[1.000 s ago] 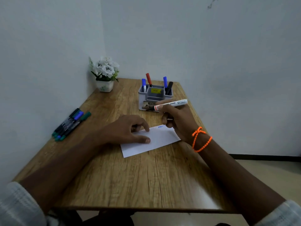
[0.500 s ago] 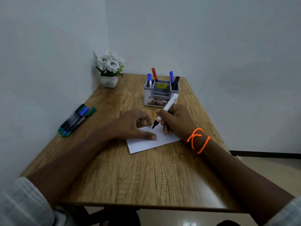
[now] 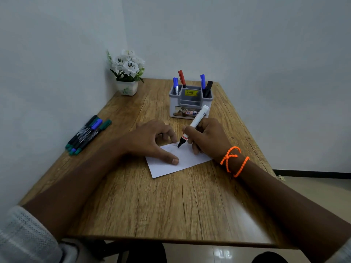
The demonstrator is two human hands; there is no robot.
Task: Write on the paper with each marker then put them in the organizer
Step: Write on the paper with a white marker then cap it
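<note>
A small white paper (image 3: pixel 171 166) lies in the middle of the wooden table (image 3: pixel 152 205). My left hand (image 3: pixel 152 139) rests on its left part, fingers spread, thumb pressing it flat. My right hand (image 3: pixel 207 137) grips a white marker (image 3: pixel 195 123) with a red band, its dark tip touching the paper's far edge beside faint scribbles. A grey organizer (image 3: pixel 190 109) stands behind the hands and holds several markers: two blue, one red, one black. Several loose markers (image 3: pixel 87 134) with green and blue caps lie at the table's left edge.
A white pot of white flowers (image 3: pixel 127 73) stands in the back left corner. Walls close in the table on the left and behind. The floor shows to the right of the table's right edge.
My right hand has turned the white marker from lying level above the paper to tip down, and the tip now touches the paper. My left hand has stayed on the paper.
</note>
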